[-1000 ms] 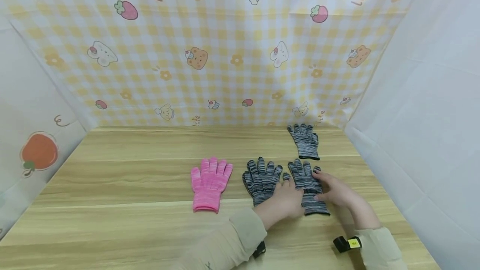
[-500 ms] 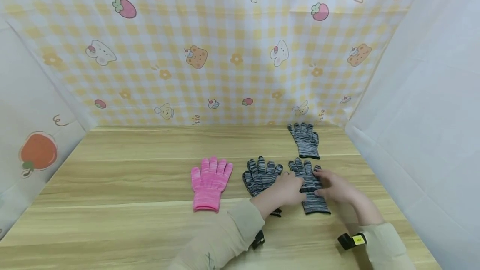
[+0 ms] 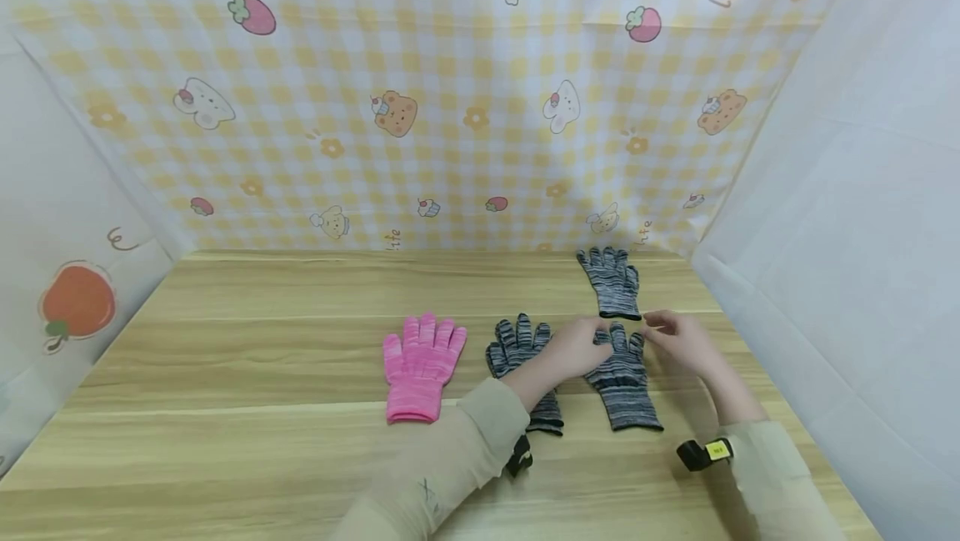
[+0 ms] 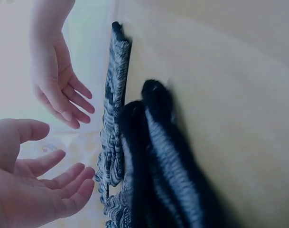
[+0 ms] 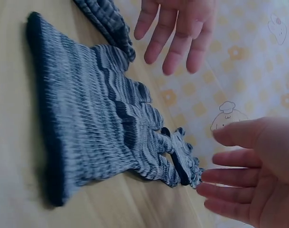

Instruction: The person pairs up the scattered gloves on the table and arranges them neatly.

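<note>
A grey-and-black knit glove (image 3: 628, 399) lies flat at the right, fingers pointing to the back. Above its finger end is my left hand (image 3: 576, 348), covering part of it in the head view. My right hand (image 3: 678, 343) is just right of the fingertips. In the right wrist view, both the right hand (image 5: 251, 175) and the left hand (image 5: 177, 31) are apart from the glove (image 5: 87, 104), fingers loosely extended and holding nothing. Another grey-and-black glove (image 3: 517, 349) lies under my left forearm, partly hidden. A third (image 3: 617, 287) lies farther back.
A pink knit glove (image 3: 420, 374) lies left of the grey ones on the wood-grain table (image 3: 262, 333). A yellow checked cloth (image 3: 465, 166) hangs along the table's back edge. White cloth (image 3: 847, 216) walls the right side.
Both hands have left the sides of the right-hand grey glove and moved toward its finger end. The glove now lies free, and the other gloves have stayed put.
</note>
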Demonstrator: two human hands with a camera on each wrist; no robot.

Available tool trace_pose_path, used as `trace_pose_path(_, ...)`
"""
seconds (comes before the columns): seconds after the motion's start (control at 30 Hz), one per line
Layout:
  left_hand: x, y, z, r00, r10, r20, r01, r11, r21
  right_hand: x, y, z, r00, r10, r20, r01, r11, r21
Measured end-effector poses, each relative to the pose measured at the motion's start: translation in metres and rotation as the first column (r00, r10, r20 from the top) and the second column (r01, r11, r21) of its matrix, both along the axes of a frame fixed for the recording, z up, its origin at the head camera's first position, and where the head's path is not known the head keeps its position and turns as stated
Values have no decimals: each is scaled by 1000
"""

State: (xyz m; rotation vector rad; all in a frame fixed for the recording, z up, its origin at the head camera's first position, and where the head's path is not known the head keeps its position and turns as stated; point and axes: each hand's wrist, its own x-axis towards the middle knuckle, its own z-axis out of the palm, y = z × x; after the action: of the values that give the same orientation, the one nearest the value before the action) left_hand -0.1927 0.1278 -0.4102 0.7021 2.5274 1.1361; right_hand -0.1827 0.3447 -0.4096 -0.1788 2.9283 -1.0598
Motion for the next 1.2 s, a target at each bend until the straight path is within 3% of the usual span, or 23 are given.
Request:
trace_pose_path(0.27, -15, 1, -2, 988, 49, 144, -76, 979, 188, -20, 9, 4, 986, -122, 117, 146, 964, -223)
trace_pose_path(0.5, -24, 3, -2, 961, 147, 235, -208, 943, 261, -36, 18, 6, 969, -130, 208, 191, 931, -310)
trace_pose_path(0.57, -27, 4, -1, 946, 165, 279, -244, 928, 280, -41, 22, 4, 966, -118, 231, 194, 921, -338)
trace_pose_path(0.8, -38, 14, 0, 902, 112, 417, -275, 894, 354, -55, 30, -1, 947, -56, 316, 188, 895, -405)
trace_pose_path(0.9, -45, 18, -1, 854, 58, 518, -324, 838, 439, -60, 33, -1, 932, -30, 362, 202, 872, -447)
trace_pose_path(1.07, -52, 19, -2, 727, -41, 685, -489, 669, 559, -66, 36, 1, 901, 25, 434, 231, 819, -525)
trace_pose_path(1.13, -54, 20, -1, 698, -66, 713, -535, 614, 580, -67, 37, 1, 893, 43, 448, 232, 809, -540)
trace_pose_path(1.2, -55, 20, -1, 680, -89, 728, -560, 578, 594, -69, 38, 1, 888, 50, 456, 237, 802, -548)
